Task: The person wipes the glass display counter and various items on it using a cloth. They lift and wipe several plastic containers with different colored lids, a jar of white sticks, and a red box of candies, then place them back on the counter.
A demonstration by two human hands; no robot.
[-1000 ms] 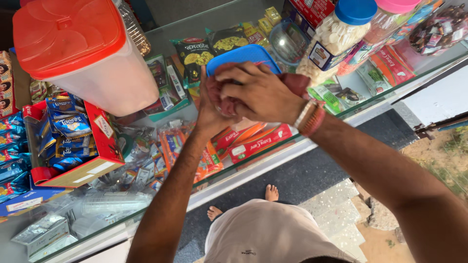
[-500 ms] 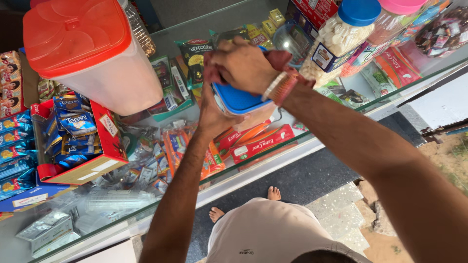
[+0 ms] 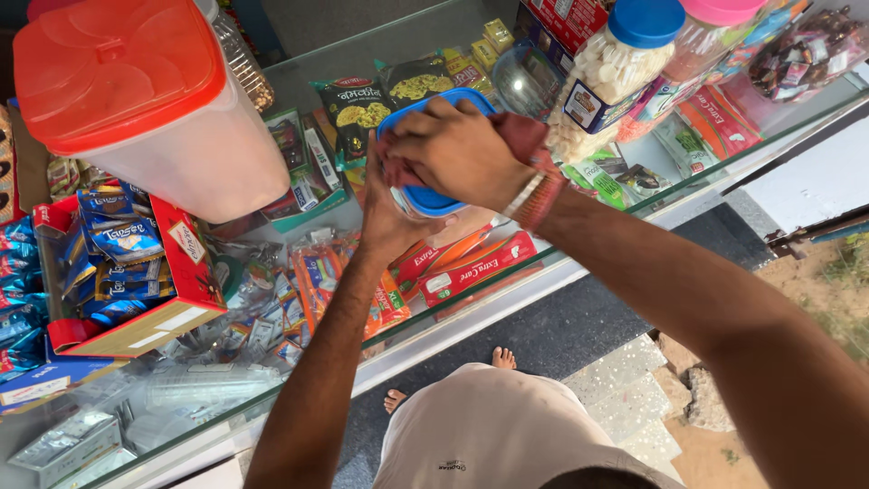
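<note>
A clear plastic jar with a blue lid (image 3: pixel 436 198) sits on the glass counter (image 3: pixel 507 282) at the centre. My left hand (image 3: pixel 384 215) grips the jar's side from the left, just under the lid. On top of the lid lies my right hand (image 3: pixel 460 149), closed on a dark red cloth (image 3: pixel 522 134) that it presses against the lid. That wrist wears a bangle and red threads. Both hands hide most of the jar's body.
A big clear container with an orange lid (image 3: pixel 118 77) stands at the left, above a red carton of blue biscuit packets (image 3: pixel 122 258). Jars with a blue lid (image 3: pixel 625 63) and a pink lid (image 3: pixel 720 11) stand to the right. Snack packets lie under the glass.
My right hand with the cloth has slid from the near side of the blue lid up onto its top. The left hand has kept its grip on the jar.
</note>
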